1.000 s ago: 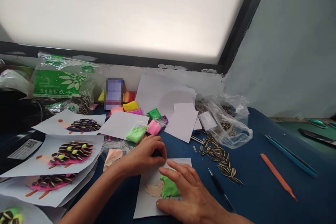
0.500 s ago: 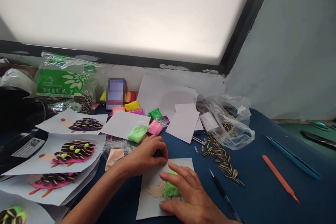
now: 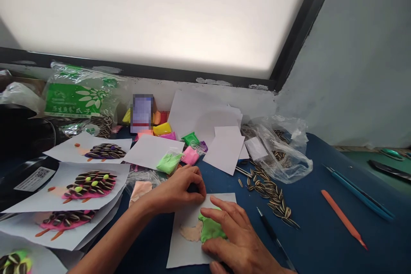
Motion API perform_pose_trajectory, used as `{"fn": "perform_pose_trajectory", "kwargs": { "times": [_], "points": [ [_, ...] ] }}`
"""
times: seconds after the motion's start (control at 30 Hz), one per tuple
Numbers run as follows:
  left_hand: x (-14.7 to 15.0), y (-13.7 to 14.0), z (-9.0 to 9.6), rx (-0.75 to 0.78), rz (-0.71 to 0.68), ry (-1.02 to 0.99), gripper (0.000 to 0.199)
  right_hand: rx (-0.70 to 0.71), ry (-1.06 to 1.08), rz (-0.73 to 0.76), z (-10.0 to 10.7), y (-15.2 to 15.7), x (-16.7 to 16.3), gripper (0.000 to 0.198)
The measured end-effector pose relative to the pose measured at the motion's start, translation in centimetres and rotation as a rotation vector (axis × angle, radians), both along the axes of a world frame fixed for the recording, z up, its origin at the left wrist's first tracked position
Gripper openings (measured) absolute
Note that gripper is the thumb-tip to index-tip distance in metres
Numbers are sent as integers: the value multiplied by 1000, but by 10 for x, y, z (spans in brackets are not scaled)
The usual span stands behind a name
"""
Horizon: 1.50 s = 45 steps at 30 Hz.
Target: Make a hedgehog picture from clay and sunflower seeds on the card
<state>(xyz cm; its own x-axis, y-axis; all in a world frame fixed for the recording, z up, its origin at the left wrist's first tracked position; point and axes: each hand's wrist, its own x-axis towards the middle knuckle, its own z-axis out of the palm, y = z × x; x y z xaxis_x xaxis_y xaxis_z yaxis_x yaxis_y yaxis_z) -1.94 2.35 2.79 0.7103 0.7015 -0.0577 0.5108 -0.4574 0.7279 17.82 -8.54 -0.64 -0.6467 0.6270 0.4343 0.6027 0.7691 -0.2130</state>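
Note:
A white sheet of paper [image 3: 180,252] lies at the front of the desk. On it is a flattened patch of green modelling clay [image 3: 210,227], joined on its left to a smaller beige clay piece [image 3: 191,232]. My right hand [image 3: 239,233] is spread over the green clay, fingers apart and touching it, hiding its right part. At the sheet's top edge rests my left hand [image 3: 184,186], fingers curled, thumb and fingertip pressed together against the paper; whether anything is pinched there is hidden.
Finished seed pictures [image 3: 91,186] are stacked at left. Sunflower seeds [image 3: 272,197] lie right of the sheet, near a pen [image 3: 271,231], an orange clay tool [image 3: 343,218] and blue tweezers [image 3: 358,192]. Behind are clay packets [image 3: 169,162], blank paper [image 3: 224,150] and a seed bag [image 3: 279,150].
My right hand has shifted slightly right, with its thumb drawn closer to the green clay, so more of the clay shows. My left hand stays in place.

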Motion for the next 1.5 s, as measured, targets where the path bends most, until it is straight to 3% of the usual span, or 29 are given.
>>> {"fn": "perform_pose_trajectory", "kwargs": {
  "times": [0.57,0.93,1.2,1.37,1.5],
  "points": [
    [-6,5,-3,-37,-64,-1,13,-148,-56,-23,1,-1,-2,16],
    [-5,5,0,-25,-79,0,16,-118,-131,-71,12,1,-10,14],
    [-6,5,-2,-35,-75,-1,13,14,127,-162,-1,-1,-7,16],
    [-6,5,-3,-35,-71,-4,14,186,51,-121,9,0,-3,18],
    [-7,5,-4,-29,-68,-17,14,346,44,-67,3,2,-3,11]
  ]
}}
